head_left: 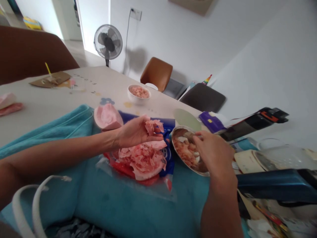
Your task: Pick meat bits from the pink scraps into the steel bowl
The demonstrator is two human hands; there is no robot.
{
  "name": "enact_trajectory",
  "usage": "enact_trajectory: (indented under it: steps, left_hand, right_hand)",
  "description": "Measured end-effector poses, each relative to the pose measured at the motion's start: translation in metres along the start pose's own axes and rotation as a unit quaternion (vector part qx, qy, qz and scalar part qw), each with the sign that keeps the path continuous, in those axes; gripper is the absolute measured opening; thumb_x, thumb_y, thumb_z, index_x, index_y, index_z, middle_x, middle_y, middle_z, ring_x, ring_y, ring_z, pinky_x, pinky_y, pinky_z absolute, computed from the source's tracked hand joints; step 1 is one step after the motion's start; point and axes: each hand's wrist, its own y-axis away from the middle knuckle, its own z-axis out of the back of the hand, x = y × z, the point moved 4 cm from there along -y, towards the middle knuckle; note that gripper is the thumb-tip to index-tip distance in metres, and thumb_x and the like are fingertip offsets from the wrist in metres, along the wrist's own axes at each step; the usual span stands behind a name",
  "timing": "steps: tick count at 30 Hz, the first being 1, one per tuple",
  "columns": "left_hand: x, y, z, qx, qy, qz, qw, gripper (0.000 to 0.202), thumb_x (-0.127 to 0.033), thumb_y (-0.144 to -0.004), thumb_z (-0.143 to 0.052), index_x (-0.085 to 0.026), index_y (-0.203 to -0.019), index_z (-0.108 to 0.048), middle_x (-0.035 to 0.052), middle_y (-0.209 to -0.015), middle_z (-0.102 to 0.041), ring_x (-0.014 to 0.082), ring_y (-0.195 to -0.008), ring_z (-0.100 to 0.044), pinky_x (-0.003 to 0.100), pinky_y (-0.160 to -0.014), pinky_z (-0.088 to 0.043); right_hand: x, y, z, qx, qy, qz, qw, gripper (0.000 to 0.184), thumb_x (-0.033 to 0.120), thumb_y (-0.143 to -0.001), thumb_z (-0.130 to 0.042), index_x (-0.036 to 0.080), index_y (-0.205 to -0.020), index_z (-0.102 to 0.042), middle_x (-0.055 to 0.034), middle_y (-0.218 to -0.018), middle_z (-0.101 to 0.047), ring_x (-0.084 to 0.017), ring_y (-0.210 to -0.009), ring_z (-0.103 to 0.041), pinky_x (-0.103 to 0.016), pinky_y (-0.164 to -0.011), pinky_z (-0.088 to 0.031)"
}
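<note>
My left hand (pixel 137 131) is palm up, fingers curled round a piece of pink peel (pixel 154 126). It hovers over a heap of pink peel scraps (pixel 141 160) lying on a plastic bag (pixel 163 152) spread over a teal towel (pixel 111 198). My right hand (pixel 213 150) reaches into a metal bowl (pixel 177 148) of orange-pink fruit pieces (pixel 184 150), fingertips pinched together at the bowl's far side. What they pinch is too small to make out. A pink peel half (pixel 107 116) lies behind the left hand.
A white bowl (pixel 138 92) of pink pieces stands further back on the white table (pixel 49 102). A pale green lid (pixel 187 119), purple box (pixel 211 121) and cluttered packets lie to the right. Brown chairs (pixel 156 72) and a fan (pixel 108 42) stand beyond.
</note>
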Motion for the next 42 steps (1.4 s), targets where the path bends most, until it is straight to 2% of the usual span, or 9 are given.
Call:
enact_trajectory:
  steps: [4, 7, 9, 12, 17, 24, 30, 36, 42]
  left_hand:
    - [0.001, 0.000, -0.002, -0.009, 0.001, -0.001, 1.000, 0.014, -0.008, -0.081, -0.044, -0.015, -0.073, -0.054, 0.0011, -0.061, -0.059, 0.0208, -0.081, -0.071, 0.041, -0.094, -0.055]
    - [0.002, -0.001, -0.004, -0.002, -0.004, -0.021, 1.000, 0.015, -0.009, -0.080, -0.045, -0.014, -0.072, -0.056, 0.0018, -0.066, -0.061, 0.0175, -0.076, -0.068, 0.038, -0.091, -0.056]
    - [0.003, -0.001, -0.006, 0.005, -0.007, -0.038, 0.999, 0.016, -0.008, -0.079, -0.045, -0.014, -0.070, -0.056, 0.0015, -0.068, -0.060, 0.0125, -0.069, -0.063, 0.030, -0.085, -0.056]
    - [0.005, 0.000, -0.008, -0.009, -0.018, -0.064, 0.998, 0.016, -0.007, -0.078, -0.046, -0.014, -0.068, -0.056, 0.0003, -0.068, -0.056, 0.0088, -0.065, -0.057, 0.021, -0.076, -0.053]
    - [0.009, 0.004, -0.012, -0.027, -0.074, -0.105, 0.991, 0.018, -0.011, -0.080, -0.046, -0.015, -0.071, -0.061, 0.0019, -0.073, -0.057, 0.0115, -0.072, -0.057, 0.023, -0.076, -0.050]
    - [0.011, 0.001, -0.010, -0.029, -0.125, -0.126, 0.984, 0.019, -0.009, -0.076, -0.047, -0.015, -0.060, -0.055, 0.0022, -0.070, -0.054, 0.0115, -0.067, -0.051, 0.025, -0.071, -0.049]
    - [0.012, 0.002, -0.003, -0.040, -0.209, -0.160, 0.964, 0.019, -0.009, -0.080, -0.049, -0.015, -0.063, -0.051, -0.0002, -0.068, -0.049, 0.0107, -0.069, -0.048, 0.025, -0.075, -0.047]
    - [0.014, 0.004, -0.002, -0.013, -0.277, -0.148, 0.949, 0.020, -0.018, -0.085, -0.048, -0.016, -0.065, -0.050, 0.0006, -0.069, -0.050, 0.0117, -0.066, -0.048, 0.028, -0.069, -0.044]
    - [-0.001, 0.005, -0.002, -0.064, -0.326, -0.211, 0.919, 0.022, -0.018, -0.084, -0.049, -0.017, -0.061, -0.047, -0.0003, -0.072, -0.052, 0.0108, -0.064, -0.049, 0.027, -0.066, -0.040]
  right_hand:
    - [0.026, 0.019, 0.013, -0.125, -0.194, 0.071, 0.970, 0.028, 0.034, -0.090, -0.050, 0.021, -0.084, -0.074, -0.0079, -0.074, -0.072, -0.024, -0.069, -0.065, -0.033, -0.061, -0.040]
    - [0.061, 0.038, 0.013, -0.122, -0.371, 0.194, 0.900, 0.024, 0.034, -0.091, -0.052, 0.022, -0.089, -0.073, -0.0046, -0.084, -0.074, -0.020, -0.076, -0.066, -0.031, -0.070, -0.046]
    - [0.080, 0.045, 0.006, -0.090, -0.427, 0.221, 0.872, 0.019, 0.032, -0.089, -0.057, 0.022, -0.095, -0.073, -0.0045, -0.089, -0.074, -0.019, -0.076, -0.066, -0.031, -0.072, -0.049]
    - [0.095, 0.048, -0.004, -0.078, -0.441, 0.204, 0.870, 0.020, 0.032, -0.088, -0.058, 0.020, -0.097, -0.072, -0.0078, -0.094, -0.073, -0.021, -0.082, -0.067, -0.034, -0.076, -0.050]
    - [0.104, 0.047, -0.012, -0.065, -0.452, 0.192, 0.869, 0.019, 0.028, -0.087, -0.057, 0.020, -0.095, -0.072, -0.0081, -0.094, -0.074, -0.022, -0.084, -0.067, -0.036, -0.080, -0.051]
    - [0.103, 0.044, -0.017, 0.000, -0.591, 0.102, 0.800, 0.015, 0.029, -0.082, -0.059, 0.020, -0.081, -0.071, -0.0021, -0.073, -0.072, -0.018, -0.068, -0.067, -0.028, -0.061, -0.051]
    - [0.097, 0.041, -0.019, 0.099, -0.628, 0.068, 0.769, 0.010, 0.027, -0.074, -0.062, 0.019, -0.069, -0.065, 0.0054, -0.044, -0.056, -0.010, -0.037, -0.050, -0.021, -0.038, -0.037]
    - [0.093, 0.038, -0.020, 0.161, -0.688, 0.044, 0.706, 0.010, 0.024, -0.070, -0.065, 0.018, -0.062, -0.063, 0.0063, -0.041, -0.053, -0.007, -0.033, -0.045, -0.018, -0.034, -0.035]
    - [0.083, 0.037, -0.015, 0.195, -0.710, 0.023, 0.676, 0.008, 0.023, -0.066, -0.069, 0.017, -0.065, -0.063, 0.0058, -0.048, -0.056, -0.007, -0.033, -0.045, -0.019, -0.032, -0.039]
